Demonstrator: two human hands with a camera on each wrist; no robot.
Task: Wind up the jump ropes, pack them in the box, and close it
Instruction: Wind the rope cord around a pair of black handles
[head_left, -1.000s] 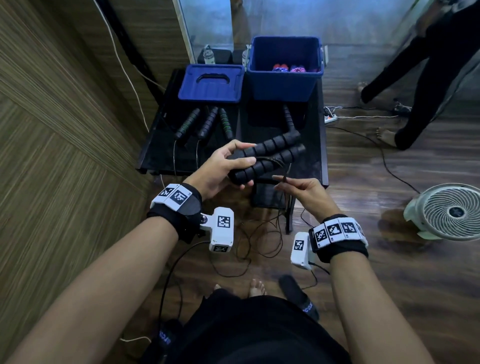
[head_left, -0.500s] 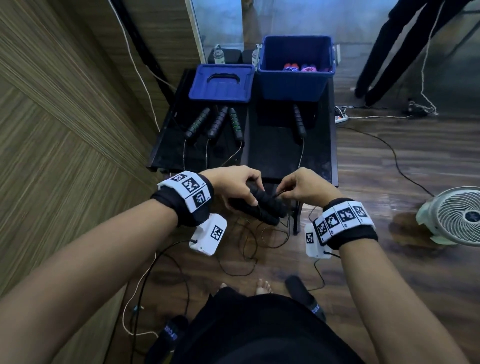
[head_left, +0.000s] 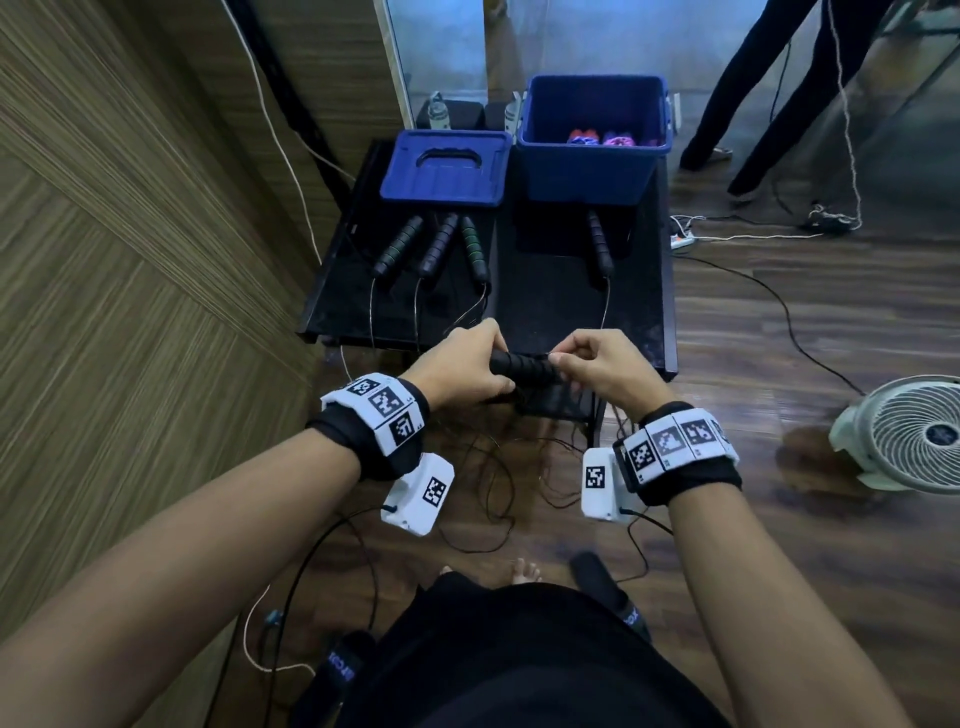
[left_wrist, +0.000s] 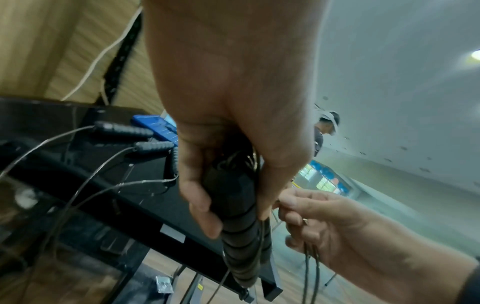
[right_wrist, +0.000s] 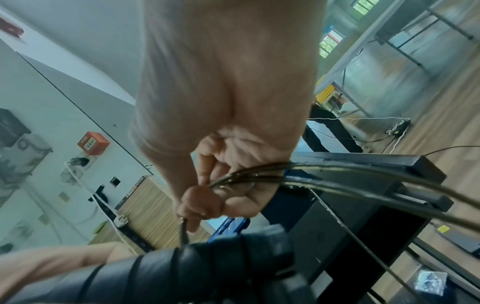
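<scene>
Hands meet above the desk (head_left: 524, 312) edge: left hand (head_left: 457, 371) fingers (left_wrist: 200, 205) wrap black jump-rope handles (head_left: 522, 366); right hand (head_left: 602, 366) fingers (right_wrist: 197, 203) pinch the cord (right_wrist: 337, 181) beside them. Open blue box (head_left: 592, 166) sits beyond.

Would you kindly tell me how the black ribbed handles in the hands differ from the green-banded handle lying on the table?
The black ribbed handles are gripped together by the left hand, cord wrapped round them; the green-banded handle lies alone on the black table, its cord trailing loose. Both are ribbed jump-rope grips.
</scene>
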